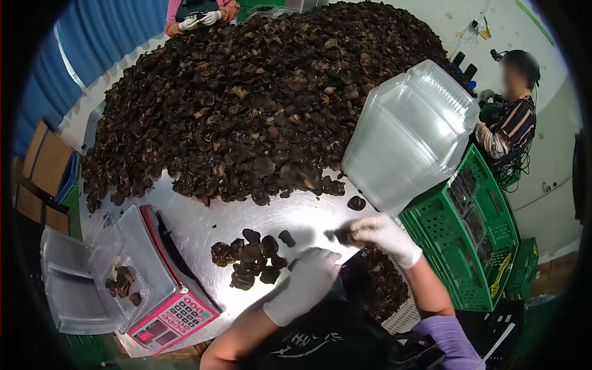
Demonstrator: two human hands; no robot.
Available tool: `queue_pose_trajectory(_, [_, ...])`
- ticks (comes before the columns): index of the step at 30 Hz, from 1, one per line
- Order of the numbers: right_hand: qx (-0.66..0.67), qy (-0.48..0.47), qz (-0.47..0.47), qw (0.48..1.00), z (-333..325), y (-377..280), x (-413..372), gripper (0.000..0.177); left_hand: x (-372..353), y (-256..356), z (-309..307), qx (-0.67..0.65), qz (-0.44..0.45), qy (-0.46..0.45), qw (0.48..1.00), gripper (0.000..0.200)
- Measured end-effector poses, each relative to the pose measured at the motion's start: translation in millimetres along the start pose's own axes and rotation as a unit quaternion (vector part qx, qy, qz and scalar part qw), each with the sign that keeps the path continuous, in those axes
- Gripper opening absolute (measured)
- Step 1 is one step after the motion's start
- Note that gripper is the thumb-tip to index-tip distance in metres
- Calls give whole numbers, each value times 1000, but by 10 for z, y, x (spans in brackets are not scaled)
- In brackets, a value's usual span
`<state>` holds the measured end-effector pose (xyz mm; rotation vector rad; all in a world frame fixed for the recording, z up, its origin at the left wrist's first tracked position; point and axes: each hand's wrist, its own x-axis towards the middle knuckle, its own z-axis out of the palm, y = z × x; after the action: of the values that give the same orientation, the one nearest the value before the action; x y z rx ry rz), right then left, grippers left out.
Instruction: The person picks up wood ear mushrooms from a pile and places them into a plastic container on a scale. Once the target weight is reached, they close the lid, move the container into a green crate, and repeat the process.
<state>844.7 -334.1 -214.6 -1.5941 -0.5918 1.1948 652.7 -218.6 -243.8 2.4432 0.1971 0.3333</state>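
On the left, a clear, thin-walled plastic tray (135, 271) holding crinkled brown pieces (122, 282) sits on a pink-edged scale (169, 322). Dark, rounded mushrooms (246, 254) cluster on shiny metal (191, 228), below a ruffled heap (246, 117). The gloved left hand (305, 283) bends its fingers loosely; I cannot tell whether they hold anything. The gloved right hand (385, 237) pinches a dark mushroom (346, 236) near ribbed, nested tubs (407, 139) and a slotted green crate (435, 246).
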Motion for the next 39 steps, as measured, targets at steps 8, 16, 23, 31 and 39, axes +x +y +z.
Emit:
queue_pose_trajectory(8, [-246,86,65,963,-391,283,-760,25,-24,-231,-35,-76,-49,70,993,20])
queue_pose_trajectory(16, [-523,143,-180,821,-93,412,-511,25,96,76,377,105,-70,-8,992,52])
queue_pose_trajectory(23, [-628,261,-279,678,196,407,589,29,-189,256,638,-147,112,-234,955,53])
queue_pose_trajectory(31, [-726,198,-87,653,-204,549,-550,14,-16,-858,-574,121,-198,144,962,23])
queue_pose_trajectory(39, [-502,316,-234,771,399,381,401,42,587,-1374,-514,215,-401,127,881,44])
